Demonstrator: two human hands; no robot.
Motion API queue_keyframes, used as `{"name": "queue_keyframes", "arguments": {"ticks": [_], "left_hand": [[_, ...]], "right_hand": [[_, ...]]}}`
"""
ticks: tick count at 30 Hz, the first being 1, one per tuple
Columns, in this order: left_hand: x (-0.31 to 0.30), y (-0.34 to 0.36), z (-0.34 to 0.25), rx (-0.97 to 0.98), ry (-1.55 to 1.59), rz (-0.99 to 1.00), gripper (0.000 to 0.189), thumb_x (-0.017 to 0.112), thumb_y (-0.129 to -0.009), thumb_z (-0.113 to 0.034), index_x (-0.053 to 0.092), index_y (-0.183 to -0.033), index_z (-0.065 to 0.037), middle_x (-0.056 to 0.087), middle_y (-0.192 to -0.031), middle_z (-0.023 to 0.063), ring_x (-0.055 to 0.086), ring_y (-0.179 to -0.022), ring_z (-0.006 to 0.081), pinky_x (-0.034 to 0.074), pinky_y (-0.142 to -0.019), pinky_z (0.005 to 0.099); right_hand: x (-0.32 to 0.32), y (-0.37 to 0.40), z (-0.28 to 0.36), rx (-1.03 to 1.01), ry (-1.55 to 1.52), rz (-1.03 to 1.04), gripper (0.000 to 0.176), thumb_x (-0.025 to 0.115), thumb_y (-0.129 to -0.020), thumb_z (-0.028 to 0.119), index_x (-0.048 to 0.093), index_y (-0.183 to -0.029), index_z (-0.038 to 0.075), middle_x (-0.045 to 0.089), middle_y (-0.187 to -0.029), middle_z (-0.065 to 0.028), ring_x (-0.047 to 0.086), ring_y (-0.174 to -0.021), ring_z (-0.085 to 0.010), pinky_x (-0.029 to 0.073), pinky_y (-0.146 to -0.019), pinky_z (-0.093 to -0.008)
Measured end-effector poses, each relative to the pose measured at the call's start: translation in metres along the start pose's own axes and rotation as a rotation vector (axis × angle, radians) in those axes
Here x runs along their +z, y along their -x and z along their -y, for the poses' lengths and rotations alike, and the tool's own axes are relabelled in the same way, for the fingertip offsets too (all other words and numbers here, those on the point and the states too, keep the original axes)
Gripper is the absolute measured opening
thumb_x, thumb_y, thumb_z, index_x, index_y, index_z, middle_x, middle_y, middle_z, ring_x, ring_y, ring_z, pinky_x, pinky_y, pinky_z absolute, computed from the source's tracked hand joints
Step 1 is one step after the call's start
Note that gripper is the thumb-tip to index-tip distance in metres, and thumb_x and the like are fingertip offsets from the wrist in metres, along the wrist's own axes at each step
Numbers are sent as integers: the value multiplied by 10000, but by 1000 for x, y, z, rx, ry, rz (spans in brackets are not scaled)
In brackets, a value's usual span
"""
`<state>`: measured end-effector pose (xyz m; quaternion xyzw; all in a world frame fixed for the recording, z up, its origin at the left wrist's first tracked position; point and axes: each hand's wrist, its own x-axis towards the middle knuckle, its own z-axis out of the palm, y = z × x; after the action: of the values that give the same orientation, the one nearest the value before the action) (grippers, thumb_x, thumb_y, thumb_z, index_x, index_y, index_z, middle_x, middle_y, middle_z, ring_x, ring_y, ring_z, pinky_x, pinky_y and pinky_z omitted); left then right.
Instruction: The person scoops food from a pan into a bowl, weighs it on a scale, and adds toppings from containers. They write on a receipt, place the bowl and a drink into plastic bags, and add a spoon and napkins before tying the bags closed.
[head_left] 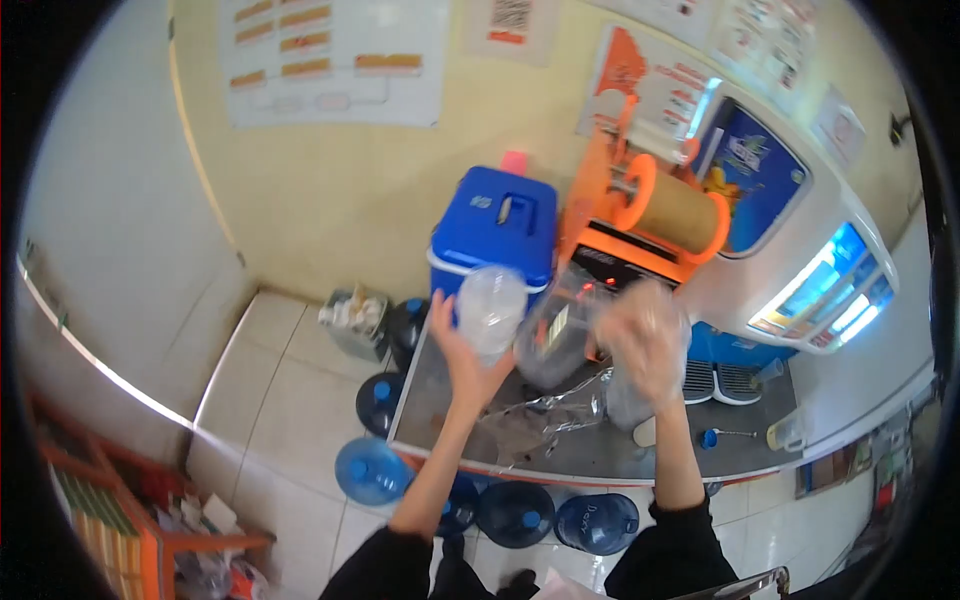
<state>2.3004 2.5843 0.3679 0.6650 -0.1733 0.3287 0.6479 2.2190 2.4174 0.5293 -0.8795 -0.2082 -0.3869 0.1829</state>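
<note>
My left hand (pixel 468 358) is wrapped round a clear plastic cup (pixel 492 305), thumb and fingers on opposite sides, in front of the blue cooler box (pixel 495 220). My right hand (pixel 645 345) is raised over the counter, smeared by motion, with thin clear plastic around it; what its fingers hold, if anything, I cannot tell. Between the hands stands a large clear plastic container (pixel 553 335). Behind it is an orange cup sealing machine (pixel 600 225) with a roll of film (pixel 680 217) on top. Crumpled clear film (pixel 555 410) trails across the counter (pixel 590 445) below.
A white drinks dispenser (pixel 800 190) with a drip tray (pixel 735 383) stands right. A blue-capped item (pixel 710 438) and a clear jug (pixel 787 432) sit near the counter's front edge. Several large water bottles (pixel 597 523) line the floor; an orange shelf (pixel 150 530) is lower left.
</note>
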Motion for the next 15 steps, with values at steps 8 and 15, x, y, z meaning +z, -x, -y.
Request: {"name": "queue_keyframes", "arguments": {"ticks": [8, 15], "left_hand": [[69, 157, -145, -943, 869, 1271, 959, 842, -609, -172, 258, -1341, 34, 474, -1238, 166, 480, -1160, 255, 353, -1016, 379], [193, 320, -239, -319, 484, 1257, 875, 878, -536, -172, 368, -1221, 16, 528, -1188, 159, 519, -1120, 242, 407, -974, 344]], "right_hand": [[-146, 236, -3, 465, 21, -99, 315, 535, -838, 270, 632, -1078, 92, 577, -921, -77, 559, -840, -220, 447, -697, -326], [-282, 647, 42, 1588, 419, 104, 376, 435, -913, 331, 565, -1149, 69, 595, -1005, -185, 569, -928, -348, 429, -861, -420]]}}
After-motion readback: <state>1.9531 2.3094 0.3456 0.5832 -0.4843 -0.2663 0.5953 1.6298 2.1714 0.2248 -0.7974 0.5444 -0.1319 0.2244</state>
